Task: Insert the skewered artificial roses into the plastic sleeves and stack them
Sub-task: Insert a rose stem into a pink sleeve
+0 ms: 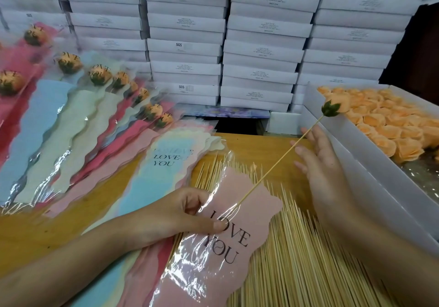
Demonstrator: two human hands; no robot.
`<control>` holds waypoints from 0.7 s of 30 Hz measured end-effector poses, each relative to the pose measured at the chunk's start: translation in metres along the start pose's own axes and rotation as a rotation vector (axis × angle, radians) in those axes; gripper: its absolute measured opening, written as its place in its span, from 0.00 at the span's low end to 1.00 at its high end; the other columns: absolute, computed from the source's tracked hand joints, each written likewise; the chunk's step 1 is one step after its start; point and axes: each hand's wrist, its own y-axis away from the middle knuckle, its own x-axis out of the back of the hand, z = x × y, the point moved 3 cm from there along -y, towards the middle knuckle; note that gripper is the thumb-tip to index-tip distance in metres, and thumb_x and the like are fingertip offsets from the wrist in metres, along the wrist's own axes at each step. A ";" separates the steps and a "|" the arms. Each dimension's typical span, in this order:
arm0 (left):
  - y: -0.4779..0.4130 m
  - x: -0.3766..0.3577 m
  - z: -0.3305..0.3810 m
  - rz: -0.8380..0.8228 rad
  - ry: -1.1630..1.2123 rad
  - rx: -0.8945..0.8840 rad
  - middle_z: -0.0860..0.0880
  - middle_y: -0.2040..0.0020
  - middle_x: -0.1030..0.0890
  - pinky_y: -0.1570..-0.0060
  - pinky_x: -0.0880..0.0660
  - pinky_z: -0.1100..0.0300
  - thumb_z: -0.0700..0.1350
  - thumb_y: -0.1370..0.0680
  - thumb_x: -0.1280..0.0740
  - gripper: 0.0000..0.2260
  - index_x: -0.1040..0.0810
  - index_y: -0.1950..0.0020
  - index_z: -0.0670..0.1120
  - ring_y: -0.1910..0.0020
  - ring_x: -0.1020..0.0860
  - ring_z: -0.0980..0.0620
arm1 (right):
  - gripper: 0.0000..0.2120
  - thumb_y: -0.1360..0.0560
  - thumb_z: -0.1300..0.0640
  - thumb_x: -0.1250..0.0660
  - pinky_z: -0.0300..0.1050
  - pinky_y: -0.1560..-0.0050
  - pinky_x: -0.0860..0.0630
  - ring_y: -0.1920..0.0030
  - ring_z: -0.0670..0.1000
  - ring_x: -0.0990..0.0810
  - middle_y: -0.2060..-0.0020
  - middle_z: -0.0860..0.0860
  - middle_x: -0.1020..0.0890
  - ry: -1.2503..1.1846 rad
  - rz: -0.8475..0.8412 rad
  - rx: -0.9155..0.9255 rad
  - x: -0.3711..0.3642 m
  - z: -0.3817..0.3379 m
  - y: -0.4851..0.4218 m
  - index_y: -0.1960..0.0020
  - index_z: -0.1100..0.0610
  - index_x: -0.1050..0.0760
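The sleeve (228, 235) is being pinched by the left hand (180, 214). The skewer (273, 167) is being guided at the right hand (318, 164), whose grip cannot be told. The sleeve may get pierced if the skewer is being angled wrongly.

I see stacked white boxes (185, 52) walling off the whole far side; on the right the tall side of the open rose box (356, 164) runs along the tabletop (256, 140), and my right hand (318, 159) sits just beside it with little room to spare; the left is covered by a fan of filled sleeves (71, 116), with a pile of empty sleeves (166, 164) lapping against it; loose skewers (297, 247) carpet the middle and near right; bare wood shows only in a narrow far strip and a patch at the near left; the skewered rose (332, 107) slants from the pink sleeve (228, 235) in my left hand (180, 214) up to the rose box, barring a straight crossing between the hands.
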 end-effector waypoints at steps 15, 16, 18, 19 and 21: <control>-0.001 0.003 -0.004 0.011 -0.018 0.015 0.51 0.61 0.15 0.60 0.24 0.68 0.36 0.24 0.30 0.06 0.15 0.55 0.46 0.63 0.19 0.59 | 0.18 0.18 0.59 0.42 0.52 0.29 0.32 0.36 0.39 0.25 0.40 0.35 0.23 -0.014 -0.077 0.007 -0.004 -0.002 0.008 0.32 0.44 0.29; 0.000 0.002 -0.003 0.015 -0.026 0.017 0.49 0.58 0.15 0.57 0.23 0.66 0.37 0.24 0.30 0.03 0.16 0.53 0.42 0.60 0.18 0.56 | 0.17 0.18 0.60 0.43 0.50 0.30 0.31 0.37 0.39 0.24 0.40 0.36 0.23 -0.005 -0.095 0.016 -0.005 -0.002 0.010 0.33 0.44 0.28; 0.000 0.005 -0.005 0.057 -0.030 0.004 0.41 0.52 0.16 0.51 0.23 0.58 0.40 0.26 0.28 0.11 0.20 0.48 0.33 0.55 0.18 0.49 | 0.17 0.18 0.60 0.43 0.43 0.34 0.28 0.40 0.37 0.23 0.40 0.37 0.22 0.012 -0.140 0.036 -0.008 -0.002 0.013 0.33 0.47 0.26; 0.000 0.005 -0.006 0.061 -0.023 0.003 0.37 0.50 0.17 0.48 0.22 0.55 0.41 0.26 0.28 0.14 0.22 0.47 0.31 0.53 0.19 0.47 | 0.17 0.18 0.61 0.44 0.39 0.36 0.28 0.40 0.37 0.23 0.40 0.38 0.21 0.020 -0.166 0.044 -0.009 -0.001 0.015 0.33 0.48 0.26; 0.000 0.005 -0.005 0.088 -0.017 0.001 0.32 0.46 0.19 0.44 0.24 0.49 0.41 0.26 0.28 0.16 0.23 0.45 0.30 0.51 0.20 0.42 | 0.17 0.18 0.62 0.44 0.32 0.40 0.27 0.40 0.38 0.22 0.41 0.40 0.20 0.036 -0.224 0.072 -0.012 0.000 0.019 0.34 0.50 0.24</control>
